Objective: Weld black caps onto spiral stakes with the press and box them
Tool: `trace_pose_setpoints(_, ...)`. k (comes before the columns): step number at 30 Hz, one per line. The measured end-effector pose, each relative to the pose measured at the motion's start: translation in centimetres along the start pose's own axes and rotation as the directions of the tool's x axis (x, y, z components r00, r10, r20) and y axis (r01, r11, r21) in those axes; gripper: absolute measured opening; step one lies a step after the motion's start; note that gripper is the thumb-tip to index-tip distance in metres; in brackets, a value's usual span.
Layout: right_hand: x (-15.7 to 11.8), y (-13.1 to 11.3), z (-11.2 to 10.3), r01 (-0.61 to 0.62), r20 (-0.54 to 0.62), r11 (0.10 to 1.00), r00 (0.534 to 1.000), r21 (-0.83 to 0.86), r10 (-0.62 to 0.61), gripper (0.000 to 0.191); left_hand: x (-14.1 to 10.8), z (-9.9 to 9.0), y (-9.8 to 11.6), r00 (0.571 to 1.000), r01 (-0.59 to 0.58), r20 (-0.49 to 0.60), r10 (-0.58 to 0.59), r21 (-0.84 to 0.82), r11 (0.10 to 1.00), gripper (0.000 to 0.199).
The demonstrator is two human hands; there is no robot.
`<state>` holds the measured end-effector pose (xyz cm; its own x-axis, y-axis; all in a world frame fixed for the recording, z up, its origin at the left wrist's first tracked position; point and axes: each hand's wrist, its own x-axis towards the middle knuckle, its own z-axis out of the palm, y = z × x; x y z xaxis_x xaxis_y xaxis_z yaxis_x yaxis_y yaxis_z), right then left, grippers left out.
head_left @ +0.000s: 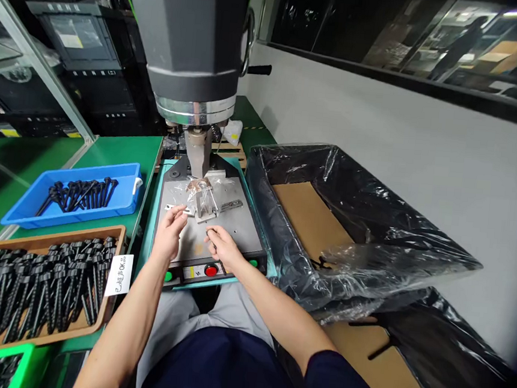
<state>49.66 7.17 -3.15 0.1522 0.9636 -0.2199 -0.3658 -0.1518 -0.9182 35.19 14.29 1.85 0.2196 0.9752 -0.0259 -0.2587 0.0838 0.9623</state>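
Note:
My left hand [170,234] hovers over the left part of a metal machine plate [186,239], beside a fixture. Its fingers are slightly bent and apart, with nothing visible in them. My right hand [224,248] is closed just in front of the fixture, on a thin black rod-like part [222,267] that is mostly hidden by the fingers. The metal fixture [204,204], with clear film around it, stands on the plate under the machine's pointed metal horn [197,152]. A red button [211,271] lies on the front panel below my right hand.
On the left stand a blue tray [25,213] of black parts, a brown tray [121,239] full of ribbed black rods with heads, and a green bin [27,355]. On the right, a black-lined box [388,211] holds cardboard [311,217]. The grey machine head [191,31] hangs above.

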Motion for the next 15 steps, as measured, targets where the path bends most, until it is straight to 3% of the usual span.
trace_pose_setpoints(4, 3.7, -0.5, 1.8, 0.111, -0.022, 0.994, 0.994, 0.018, -0.11, 0.027, 2.9, 0.1, 2.2, 0.992, 0.058, 0.11, -0.059, 0.011, 0.998, 0.047)
trace_pose_setpoints(9, 6.3, -1.9, 2.9, 0.215, -0.024, 0.976, 0.976, 0.046, -0.214, 0.033, 4.4, 0.3, 2.8, 0.999, -0.046, -0.011, 0.046, 0.031, 0.998, 0.052)
trace_pose_setpoints(15, 6.9, -2.5, 1.8, 0.381, -0.135, 0.922, 0.912, -0.07, -0.387, 0.038, 5.0, -1.5, 2.9, 0.983, -0.148, -0.109, 0.145, -0.013, 0.989, 0.047)
